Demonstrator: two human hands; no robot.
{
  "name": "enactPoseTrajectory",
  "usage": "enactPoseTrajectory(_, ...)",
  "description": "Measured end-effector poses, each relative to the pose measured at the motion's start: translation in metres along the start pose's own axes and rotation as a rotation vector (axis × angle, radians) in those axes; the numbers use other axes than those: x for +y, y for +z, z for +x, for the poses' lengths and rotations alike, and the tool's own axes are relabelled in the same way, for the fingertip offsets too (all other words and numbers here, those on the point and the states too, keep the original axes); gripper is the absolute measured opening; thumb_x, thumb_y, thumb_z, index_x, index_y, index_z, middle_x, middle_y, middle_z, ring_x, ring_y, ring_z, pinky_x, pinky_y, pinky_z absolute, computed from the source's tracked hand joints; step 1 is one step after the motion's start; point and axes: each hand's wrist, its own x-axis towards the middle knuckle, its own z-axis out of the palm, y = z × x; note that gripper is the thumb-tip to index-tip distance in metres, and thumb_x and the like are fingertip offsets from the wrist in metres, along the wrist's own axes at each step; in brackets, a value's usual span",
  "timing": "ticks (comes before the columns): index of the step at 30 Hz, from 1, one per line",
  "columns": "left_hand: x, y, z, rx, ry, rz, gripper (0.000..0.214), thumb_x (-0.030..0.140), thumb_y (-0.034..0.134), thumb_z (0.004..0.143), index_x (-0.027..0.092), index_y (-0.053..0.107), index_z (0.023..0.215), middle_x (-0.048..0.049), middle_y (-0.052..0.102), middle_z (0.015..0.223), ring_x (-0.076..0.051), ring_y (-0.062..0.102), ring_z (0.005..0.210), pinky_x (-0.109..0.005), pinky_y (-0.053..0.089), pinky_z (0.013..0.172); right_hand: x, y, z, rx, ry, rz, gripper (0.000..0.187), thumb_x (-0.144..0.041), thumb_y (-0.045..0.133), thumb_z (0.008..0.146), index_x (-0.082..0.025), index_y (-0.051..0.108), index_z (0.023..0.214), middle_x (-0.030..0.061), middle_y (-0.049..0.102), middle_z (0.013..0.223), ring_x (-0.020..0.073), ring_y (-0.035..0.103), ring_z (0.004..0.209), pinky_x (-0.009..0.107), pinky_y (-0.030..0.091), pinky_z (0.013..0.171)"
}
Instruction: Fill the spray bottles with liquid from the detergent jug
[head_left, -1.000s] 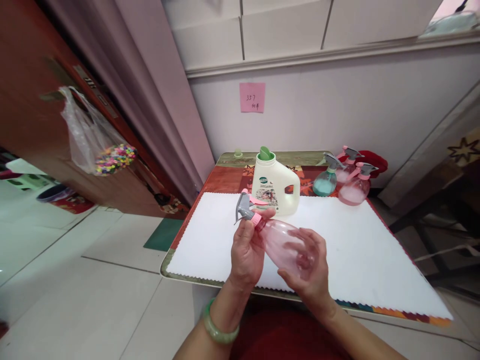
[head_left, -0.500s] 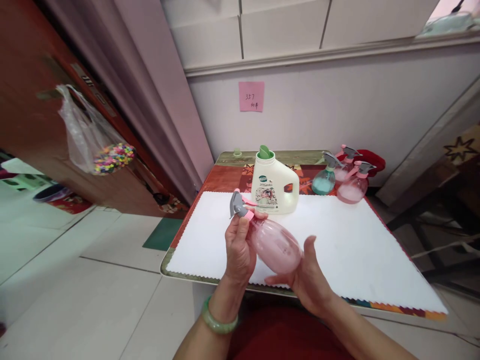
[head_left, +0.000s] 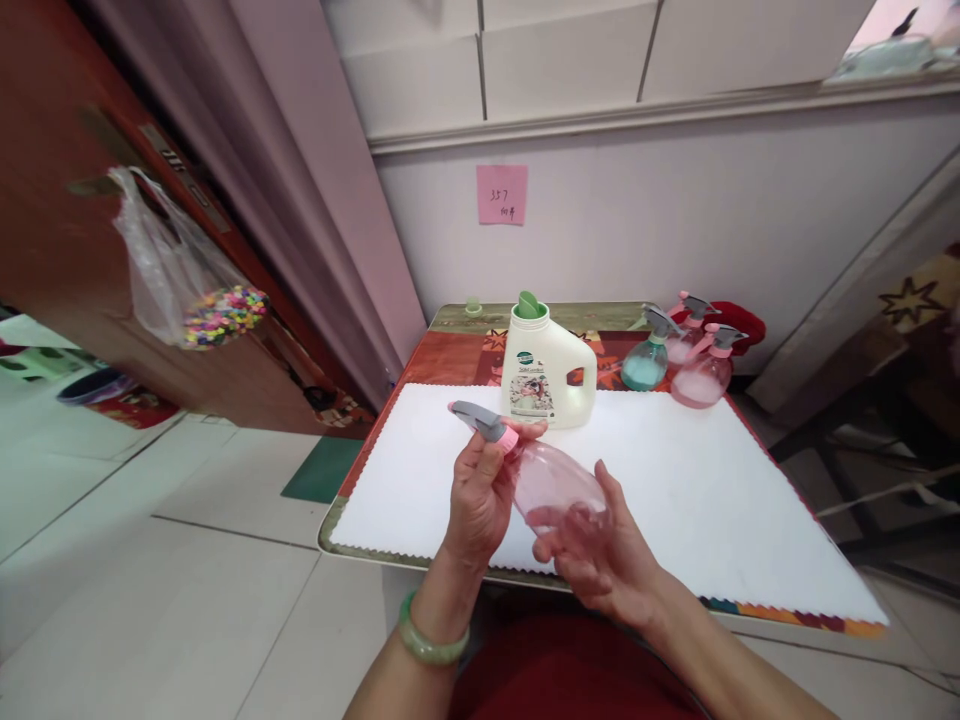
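While both hands meet over the near edge of the surface [head_left: 450, 350], the pink spray bottle [head_left: 559, 485] lies tilted between them, its grey trigger head [head_left: 480, 420] pointing toward ten o'clock and its round base toward four o'clock. The left hand [head_left: 480, 495] is clenched around the bottle's neck, just under the pink collar, with the thumb lying across the top. The right hand [head_left: 600, 555] cups the bottle's belly from below, its fingers [head_left: 559, 520] loosely curled against the clear pink wall and showing through it. A green bangle [head_left: 429, 640] sits on the left wrist.

The bottle hangs above a white scalloped mat [head_left: 675, 480] that covers most of the surface. At twelve o'clock from the hands, on the far edge of the mat, stands a cream detergent jug [head_left: 546, 372] with a green cap and a handle on its right side. At about one o'clock, near the far right corner, three more spray bottles stand close together: a teal spray bottle [head_left: 646, 365] and two pink ones [head_left: 701, 375], with something red [head_left: 746, 325] just behind them. A pink sticky note [head_left: 502, 194] is stuck on the wall at twelve o'clock. At nine o'clock, well apart from the surface, a clear plastic bag [head_left: 176, 280] with colourful bits inside hangs from a door handle.
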Motion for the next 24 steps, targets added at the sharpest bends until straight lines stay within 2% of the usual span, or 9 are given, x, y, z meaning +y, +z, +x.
enactPoseTrajectory(2, 0.001, 0.0, -0.001, -0.018, 0.008, 0.015, 0.032, 0.044, 0.079, 0.084, 0.017, 0.078, 0.102, -0.0096, 0.078, 0.095, -0.028, 0.073, 0.106, -0.046, 0.046, 0.11, 0.0, 0.001, 0.002, -0.101, 0.15, 0.074, 0.1, -0.1, 0.032, 0.074, -0.009, 0.066, 0.101, 0.0123, 0.073, 0.073, 0.0041, 0.041, 0.032, 0.015, 0.028, 0.028)
enactPoseTrajectory(4, 0.001, -0.002, 0.0, 0.016, 0.029, 0.02, 0.031, 0.044, 0.077, 0.085, 0.017, 0.078, 0.1, -0.0084, 0.077, 0.093, -0.027, 0.073, 0.103, -0.045, 0.047, 0.109, 0.004, 0.001, 0.006, -0.051, 0.101, -0.002, 0.103, -0.1, 0.027, 0.075, -0.01, 0.065, 0.106, 0.0148, 0.074, 0.079, 0.0089, 0.052, 0.038, 0.018, 0.037, 0.031)
enactPoseTrajectory(7, -0.001, -0.007, 0.001, 0.142, 0.072, 0.044, 0.028, 0.043, 0.077, 0.085, 0.017, 0.077, 0.098, -0.0062, 0.076, 0.09, -0.024, 0.073, 0.096, -0.042, 0.049, 0.104, 0.013, 0.001, 0.013, 0.239, -0.379, -0.337, 0.09, -0.092, 0.052, 0.075, -0.019, 0.057, 0.128, 0.0147, 0.073, 0.108, 0.0202, 0.071, 0.071, 0.029, 0.058, 0.051)
enactPoseTrajectory(9, -0.003, -0.009, 0.001, 0.194, 0.071, 0.075, 0.028, 0.041, 0.078, 0.084, 0.017, 0.077, 0.097, -0.006, 0.075, 0.089, -0.023, 0.073, 0.093, -0.04, 0.05, 0.1, 0.017, -0.001, 0.016, 0.365, -0.738, -0.654, 0.095, -0.074, 0.082, 0.062, -0.026, 0.05, 0.138, 0.0131, 0.066, 0.129, 0.0239, 0.072, 0.09, 0.035, 0.063, 0.068)
enactPoseTrajectory(11, -0.004, -0.011, 0.001, 0.187, 0.041, 0.09, 0.029, 0.042, 0.078, 0.084, 0.017, 0.076, 0.098, -0.0069, 0.076, 0.089, -0.022, 0.073, 0.092, -0.038, 0.051, 0.097, 0.019, -0.005, 0.018, 0.407, -0.902, -0.913, 0.1, -0.056, 0.094, 0.053, -0.027, 0.049, 0.138, 0.0131, 0.062, 0.135, 0.0264, 0.07, 0.101, 0.038, 0.062, 0.079)
enactPoseTrajectory(15, -0.004, -0.012, 0.001, 0.131, 0.017, 0.094, 0.033, 0.047, 0.078, 0.083, 0.016, 0.076, 0.095, -0.0072, 0.075, 0.085, -0.023, 0.073, 0.091, -0.039, 0.051, 0.097, 0.021, -0.009, 0.021, 0.331, -0.871, -0.942, 0.078, -0.057, 0.086, 0.065, -0.022, 0.054, 0.127, 0.0114, 0.068, 0.121, 0.0271, 0.07, 0.102, 0.039, 0.06, 0.084)
enactPoseTrajectory(18, -0.008, -0.013, 0.001, 0.165, 0.03, 0.137, 0.035, 0.049, 0.076, 0.085, 0.017, 0.076, 0.098, -0.0074, 0.076, 0.089, -0.024, 0.072, 0.096, -0.038, 0.05, 0.099, 0.026, -0.013, 0.026, 0.288, -0.844, -0.874, 0.076, -0.06, 0.084, 0.067, -0.022, 0.054, 0.125, 0.0111, 0.069, 0.119, 0.0268, 0.07, 0.1, 0.038, 0.06, 0.084)
enactPoseTrajectory(21, -0.017, -0.014, -0.006, 0.173, -0.042, 0.225, 0.047, 0.057, 0.071, 0.087, 0.016, 0.074, 0.107, -0.012, 0.075, 0.108, -0.025, 0.069, 0.104, -0.037, 0.05, 0.096, 0.033, -0.021, 0.034, 0.441, -0.919, -0.9, 0.08, -0.056, 0.086, 0.067, -0.023, 0.05, 0.131, 0.0124, 0.065, 0.127, 0.029, 0.068, 0.11, 0.042, 0.059, 0.092)
enactPoseTrajectory(24, -0.03, -0.013, -0.022, 0.16, -0.176, 0.287, 0.059, 0.054, 0.085, 0.072, 0.018, 0.067, 0.115, -0.0127, 0.072, 0.114, -0.027, 0.069, 0.102, -0.039, 0.054, 0.089, 0.036, -0.03, 0.041, 0.551, -1.002, -0.953, 0.086, -0.051, 0.085, 0.071, -0.023, 0.042, 0.14, 0.016, 0.058, 0.139, 0.0318, 0.063, 0.124, 0.048, 0.055, 0.102)
